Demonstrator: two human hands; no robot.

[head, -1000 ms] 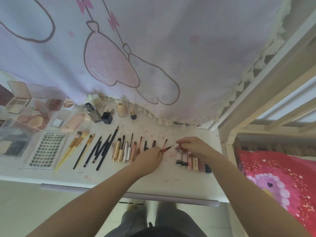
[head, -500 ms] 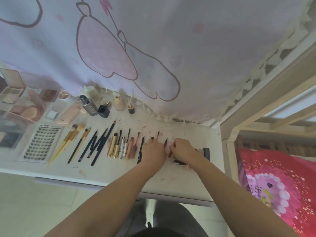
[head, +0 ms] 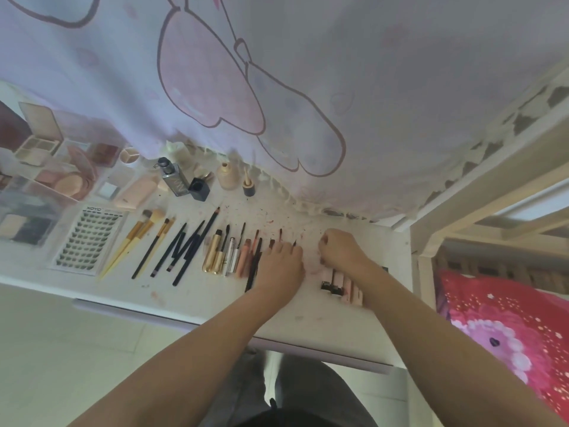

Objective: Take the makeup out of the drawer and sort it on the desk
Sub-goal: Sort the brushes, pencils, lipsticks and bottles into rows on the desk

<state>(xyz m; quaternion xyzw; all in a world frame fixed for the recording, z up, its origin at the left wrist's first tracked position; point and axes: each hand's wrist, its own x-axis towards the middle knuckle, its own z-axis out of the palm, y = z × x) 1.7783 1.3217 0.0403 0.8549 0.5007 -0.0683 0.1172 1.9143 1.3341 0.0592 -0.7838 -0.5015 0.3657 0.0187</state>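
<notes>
Sorted makeup lies in a row on the white desk (head: 323, 322). My left hand (head: 281, 266) is palm down over several slim lip pencils (head: 280, 234), its fingers bent round one whose dark tip shows past the fingertips. My right hand (head: 340, 249) is curled into a fist just above a group of pink lip tubes (head: 341, 283); whether it holds anything is hidden. Left of my hands lie gold and silver mascara tubes (head: 215, 254), black pencils (head: 184, 245) and yellow-handled brushes (head: 135, 238).
A lash tray (head: 87, 241) and open palettes (head: 37, 134) fill the desk's left side. Bottles (head: 175, 177) stand at the back under a hanging printed cloth (head: 277, 87). A white bed frame (head: 431, 211) and red bedding (head: 508, 328) are on the right.
My hands met over a red pencil and have drawn apart again. The left hand has settled on the pencil row and the right has moved back above the lip tubes.
</notes>
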